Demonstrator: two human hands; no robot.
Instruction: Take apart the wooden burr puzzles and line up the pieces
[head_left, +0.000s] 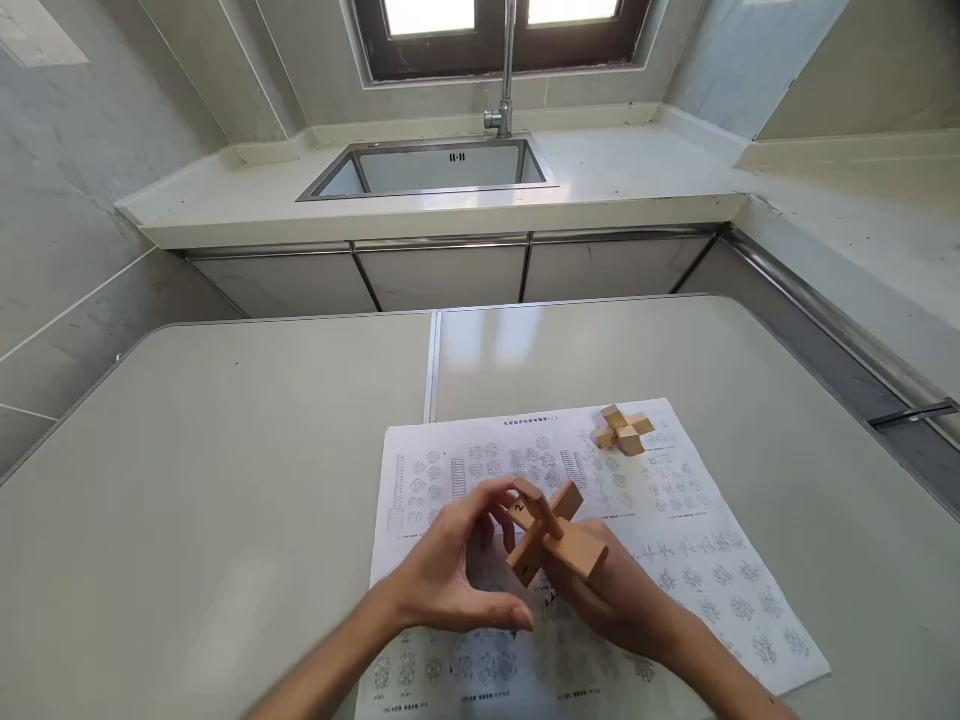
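Note:
A wooden burr puzzle (529, 550), made of light-brown notched bars crossing one another, sits above the printed sheet. Small dark marks, one like a 2, show on its bars. My right hand (611, 590) grips it from below and the right, its fingers partly hidden behind the wood. From the left, my left hand (457, 560) reaches over with its index finger bent onto the top of the puzzle. Its thumb stands well apart from the wood, and its other fingers curl behind. A second, smaller wooden cross-shaped puzzle (624, 432) rests on the upper right of the sheet.
The white sheet (405, 600) carries rows of small line diagrams and lies on a pale folding table (187, 480) with a seam. Beyond the table's far edge are a white counter (615, 170), a metal-rimmed sink (442, 168) and a tap (505, 110) below a window.

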